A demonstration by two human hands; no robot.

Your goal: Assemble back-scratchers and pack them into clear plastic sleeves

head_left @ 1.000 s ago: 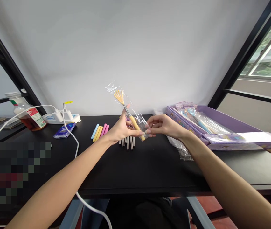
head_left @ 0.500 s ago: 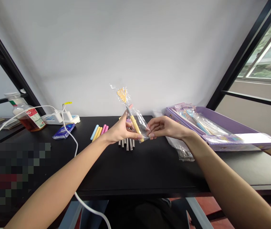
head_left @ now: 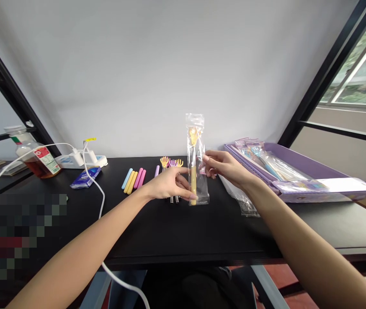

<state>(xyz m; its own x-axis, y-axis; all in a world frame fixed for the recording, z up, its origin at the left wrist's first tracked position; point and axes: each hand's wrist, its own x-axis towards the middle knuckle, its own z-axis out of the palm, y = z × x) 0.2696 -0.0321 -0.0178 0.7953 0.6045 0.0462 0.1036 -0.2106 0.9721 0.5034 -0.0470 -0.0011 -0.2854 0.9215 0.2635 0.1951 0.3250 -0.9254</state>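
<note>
A yellow back scratcher [head_left: 193, 180] with a claw-shaped head and a metal shaft stands upright inside a clear plastic bag [head_left: 195, 119]. My left hand [head_left: 172, 184] is closed on its handle through the bag, thumb low on the front. At the bag's right edge, the curled fingers of my right hand [head_left: 220, 165] pinch the film. Behind my left hand lie several more back scratchers with yellow and purple claw heads [head_left: 172, 163], their shafts partly hidden. To the left, blue, yellow and pink handles [head_left: 132, 182] lie side by side, with a lilac handle [head_left: 157, 171] apart from them.
On the right, a purple box [head_left: 299, 159] holds bagged back scratchers, with clear bags [head_left: 242, 201] beside it. At left are a bottle of brown liquid [head_left: 39, 156], a power strip [head_left: 101, 161], a blue packet [head_left: 85, 177] and a white cable [head_left: 103, 201] crossing the black table [head_left: 196, 240].
The bagged back scratcher has swung from leaning left to upright and moved right. My right hand has shifted from the bag's bottom corner up to its right side.
</note>
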